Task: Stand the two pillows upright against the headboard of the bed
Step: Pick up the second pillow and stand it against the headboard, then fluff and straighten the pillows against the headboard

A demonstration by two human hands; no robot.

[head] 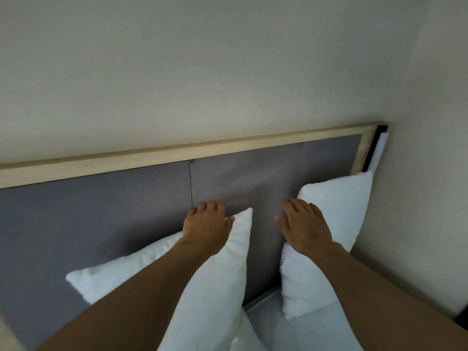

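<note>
Head view, left pillow (212, 282): white, standing tilted against the grey headboard (101, 214), one corner pointing up; its lower part is cut off by the picture's bottom edge and crossed by the left forearm.
Head view, right pillow (336, 219): white, upright against the headboard at the bed's right end, beside the side wall (417, 173); its lower left is covered by the right forearm.
Left hand (205, 228): curled over the left pillow's top edge, thumb on the front face, fingertips hidden behind it, holding the pillow.
Right hand (304, 226): fingers spread fairly flat on the right pillow's upper left edge; whether it grips or only rests there I cannot tell.
Headboard frame (192, 150): pale wood rail along the top, left end cut off.
Bed (298, 333): only a strip of white sheet shows between the pillows.
Gap: the two pillows stand apart, grey panel between them.
</note>
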